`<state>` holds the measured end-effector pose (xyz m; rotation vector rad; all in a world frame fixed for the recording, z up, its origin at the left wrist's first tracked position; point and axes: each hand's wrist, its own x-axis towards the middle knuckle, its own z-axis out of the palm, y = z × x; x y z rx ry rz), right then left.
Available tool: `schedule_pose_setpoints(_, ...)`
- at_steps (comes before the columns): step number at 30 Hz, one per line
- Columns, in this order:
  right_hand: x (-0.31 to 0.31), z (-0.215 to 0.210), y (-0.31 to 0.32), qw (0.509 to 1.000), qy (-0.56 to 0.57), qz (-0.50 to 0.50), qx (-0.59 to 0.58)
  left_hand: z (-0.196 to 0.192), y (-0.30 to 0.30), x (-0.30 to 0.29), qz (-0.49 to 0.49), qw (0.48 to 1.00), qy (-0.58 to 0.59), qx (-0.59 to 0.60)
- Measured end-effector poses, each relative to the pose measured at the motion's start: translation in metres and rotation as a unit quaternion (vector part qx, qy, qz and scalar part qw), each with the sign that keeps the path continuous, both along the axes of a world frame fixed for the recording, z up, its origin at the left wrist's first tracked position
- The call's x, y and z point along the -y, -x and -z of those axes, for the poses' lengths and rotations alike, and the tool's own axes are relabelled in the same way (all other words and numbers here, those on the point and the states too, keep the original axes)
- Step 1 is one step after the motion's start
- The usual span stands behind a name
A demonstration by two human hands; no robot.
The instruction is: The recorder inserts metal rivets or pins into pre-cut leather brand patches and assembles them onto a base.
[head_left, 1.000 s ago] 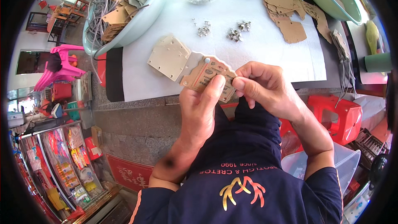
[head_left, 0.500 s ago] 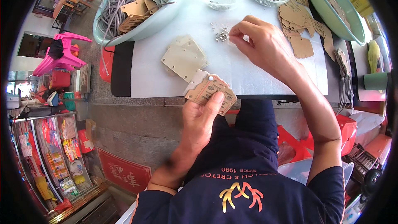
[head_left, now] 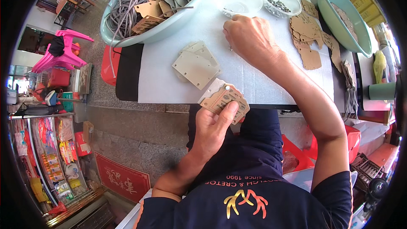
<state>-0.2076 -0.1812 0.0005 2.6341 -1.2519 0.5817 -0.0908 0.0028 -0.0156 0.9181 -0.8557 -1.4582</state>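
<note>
My left hand [head_left: 214,129] grips a small stack of brown cardboard tags [head_left: 224,99] at the near edge of the white table sheet [head_left: 169,59], thumb on top. My right hand [head_left: 251,40] reaches out over the sheet, fingers curled down on its surface near small metal pieces; what it pinches is hidden. A pile of blank beige cards [head_left: 196,65] lies on the sheet between the two hands.
A pale green basin [head_left: 154,6] holds grey cords and tags at the back left. Two clear dishes [head_left: 280,2] with small metal bits stand behind my right hand. Loose brown tags [head_left: 307,38] lie at the right, beside another green basin [head_left: 343,15]. Pink stools [head_left: 63,53] stand on the floor at left.
My right hand left the tags and reached forward to the metal pieces on the sheet. My left hand stays near the table edge with the tags.
</note>
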Motion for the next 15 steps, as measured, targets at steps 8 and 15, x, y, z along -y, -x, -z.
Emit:
schedule_pose_setpoints(8, 0.007, -0.007, -0.008, 0.999, -0.035, -0.009, -0.04, -0.005, 0.002, 0.0, -0.007, 1.0, -0.018, -0.002)
schedule_pose_setpoints(15, -0.019, -0.028, 0.025, 0.988, -0.086, -0.076, 0.107, -0.003, 0.002, 0.002, -0.016, 1.0, -0.003, -0.021)
